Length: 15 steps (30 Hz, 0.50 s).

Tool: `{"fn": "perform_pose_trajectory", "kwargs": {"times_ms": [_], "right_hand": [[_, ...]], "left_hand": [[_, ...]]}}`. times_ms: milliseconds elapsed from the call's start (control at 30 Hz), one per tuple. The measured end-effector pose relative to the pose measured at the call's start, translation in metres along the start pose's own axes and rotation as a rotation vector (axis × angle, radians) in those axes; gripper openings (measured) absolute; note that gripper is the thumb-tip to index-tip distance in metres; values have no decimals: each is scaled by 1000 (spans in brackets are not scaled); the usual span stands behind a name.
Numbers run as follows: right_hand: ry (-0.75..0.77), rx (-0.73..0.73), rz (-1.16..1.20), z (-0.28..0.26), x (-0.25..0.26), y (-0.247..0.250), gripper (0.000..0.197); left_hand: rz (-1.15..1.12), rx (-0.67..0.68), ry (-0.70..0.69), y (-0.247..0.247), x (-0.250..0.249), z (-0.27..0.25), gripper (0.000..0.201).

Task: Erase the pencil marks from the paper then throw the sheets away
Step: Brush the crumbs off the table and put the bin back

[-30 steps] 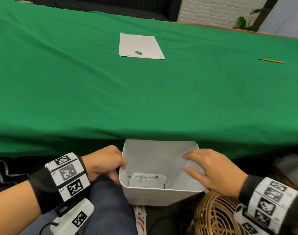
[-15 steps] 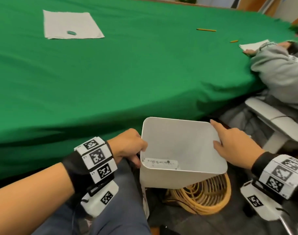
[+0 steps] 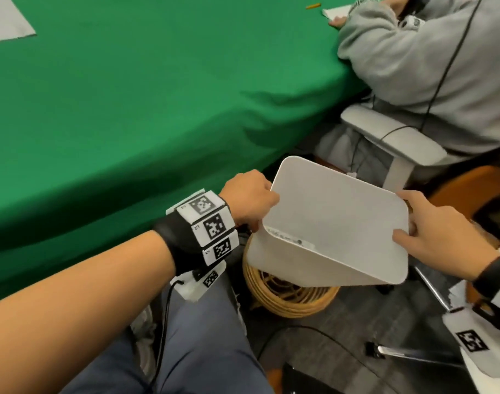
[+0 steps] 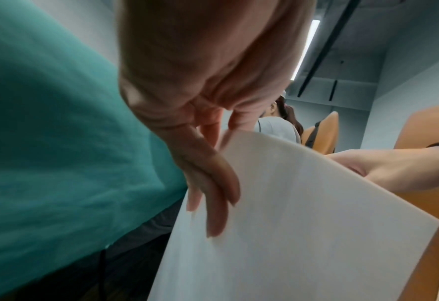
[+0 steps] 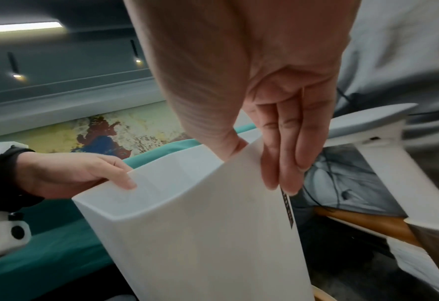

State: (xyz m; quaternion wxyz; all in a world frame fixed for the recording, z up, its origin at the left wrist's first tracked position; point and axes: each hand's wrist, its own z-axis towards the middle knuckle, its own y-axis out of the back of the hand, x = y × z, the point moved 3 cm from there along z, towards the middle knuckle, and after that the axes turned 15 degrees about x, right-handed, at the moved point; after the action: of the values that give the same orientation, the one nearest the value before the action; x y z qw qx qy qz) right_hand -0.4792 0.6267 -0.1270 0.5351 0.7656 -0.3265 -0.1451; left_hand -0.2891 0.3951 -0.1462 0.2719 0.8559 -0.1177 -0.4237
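Both my hands hold a white plastic bin (image 3: 328,220) tilted, its mouth toward me, beside the green table's edge. My left hand (image 3: 261,207) grips the left rim; in the left wrist view its fingers (image 4: 213,199) lie down the bin's (image 4: 303,224) outer wall. My right hand (image 3: 408,227) pinches the right rim, thumb inside and fingers (image 5: 288,154) outside the bin (image 5: 200,234). The bin's bottom shows only dark specks. One corner of a white paper sheet (image 3: 4,21) shows at the table's far left.
A wicker basket (image 3: 288,297) sits on the floor under the bin. A person in a grey hoodie (image 3: 414,66) sits close on the right in a chair with a white armrest (image 3: 385,132). A pencil (image 3: 313,6) lies far on the table (image 3: 129,95). Cables cross the floor.
The bin has come out from under the table edge, moved right and tilted, now over the wicker basket. My view swung right, so the sheets and eraser slid out of sight.
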Motion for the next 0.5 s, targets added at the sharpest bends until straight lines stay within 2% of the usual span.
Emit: {"fn": "perform_pose_trajectory", "kwargs": {"times_ms": [133, 333, 500], "right_hand": [[-82, 23, 114, 1, -28, -15, 64], [-187, 49, 186, -7, -53, -39, 63], [-290, 101, 181, -9, -63, -52, 61]], "left_hand": [[169, 17, -1, -3, -33, 25, 23], [283, 37, -17, -15, -63, 53, 36], [355, 46, -69, -24, -80, 60, 30]]}}
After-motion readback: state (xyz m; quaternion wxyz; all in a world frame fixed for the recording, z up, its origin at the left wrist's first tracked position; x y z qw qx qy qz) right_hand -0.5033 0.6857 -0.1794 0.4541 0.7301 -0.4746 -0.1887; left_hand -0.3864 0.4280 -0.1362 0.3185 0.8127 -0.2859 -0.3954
